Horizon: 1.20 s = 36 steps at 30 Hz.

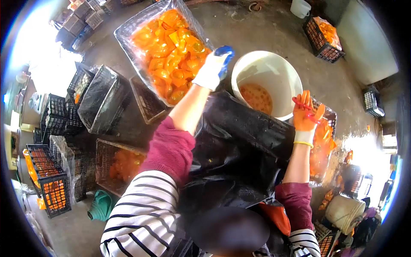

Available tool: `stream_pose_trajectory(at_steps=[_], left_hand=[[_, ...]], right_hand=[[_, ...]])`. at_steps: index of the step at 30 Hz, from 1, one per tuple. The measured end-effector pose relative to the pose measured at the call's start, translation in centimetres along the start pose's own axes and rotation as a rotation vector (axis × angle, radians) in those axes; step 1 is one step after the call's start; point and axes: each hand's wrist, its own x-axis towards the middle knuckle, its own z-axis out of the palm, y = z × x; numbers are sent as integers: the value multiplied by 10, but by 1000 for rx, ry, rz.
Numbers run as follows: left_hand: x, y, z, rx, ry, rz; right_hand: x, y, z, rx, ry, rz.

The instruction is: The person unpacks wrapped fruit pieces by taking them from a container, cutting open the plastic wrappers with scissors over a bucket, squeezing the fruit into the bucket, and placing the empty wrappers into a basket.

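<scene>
My left hand (214, 67), in a white glove with a blue coating, is beside the right edge of a plastic-lined crate (124, 40). Its fingers are curled; whatever lies inside them is hidden. Glossy orange pieces (173, 51) that look like cut peppers fill the crate. My right hand (305, 115) wears a white and orange glove at the near right rim of a white bucket (267, 60). A thin red thing (302, 104) lies across its fingers, which point upward with the thumb apart. Orange bits (257, 95) cover the bucket's bottom.
More orange pieces lie in a crate (327, 147) on the right and a brown crate (102, 160) on the left. Black crates (53, 184) are stacked at the left. A green object (100, 204) lies on the floor. A black apron (239, 141) covers my lap.
</scene>
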Motion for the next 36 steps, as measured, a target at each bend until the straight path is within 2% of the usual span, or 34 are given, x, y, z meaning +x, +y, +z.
stream_pose_trajectory(at_steps=[3,4,5,6,8,9,10,11,13,14,16,18,19,20,21,23,24,27,30,31,32,35,36], left_hand=[[-2,-13,-53,615,156,-70],[-14,8,-73,778,80,-284],[-13,-30,-93,891,100,-233],[-14,-51,-113,936,23,-306],[-31,-44,-133,963,-119,-443],[-34,-67,-139,1042,-134,-387],[-37,-91,-146,1123,-146,-331],[-33,-144,-147,1154,-41,-315],[-21,-135,-137,1157,-128,-375],[-19,-77,-137,1139,-320,-445],[-27,-50,-132,1271,-390,-369],[-14,-120,-165,1196,-350,-363],[-11,-110,-162,1190,-417,-452],[-15,-105,-152,1093,-374,-407],[-22,-101,-153,1004,-317,-390],[-34,-124,-174,740,-192,-405],[-35,-146,-179,565,-140,-429],[-43,-144,-177,1047,-239,-275],[-49,-90,-168,1077,-165,-341],[-31,-186,-226,1378,-229,-20],[-30,-186,-229,1155,-176,49],[-23,-132,-208,426,-13,-154],[-21,-115,-194,85,24,-224]], right_hand=[[5,0,8,36,176,-5],[7,2,11,29,188,6],[9,4,15,21,201,17],[11,6,18,11,214,28],[18,11,21,-59,335,10],[22,14,24,-97,396,1],[27,23,39,-203,284,66],[31,34,58,-308,177,120],[36,39,56,-367,172,83],[37,40,53,-390,173,57],[34,41,52,-556,160,-4],[35,36,54,-814,122,-66],[34,33,55,-777,105,-69],[36,34,47,-664,95,-53],[37,39,28,-260,-10,-24],[30,32,71,-71,356,-11],[26,34,60,-135,381,-35],[20,41,31,-269,488,-59],[23,37,35,-297,520,38],[22,37,35,-333,510,55],[23,37,32,-369,501,75],[34,52,-8,-282,518,-53],[25,53,-7,-242,322,-107]])
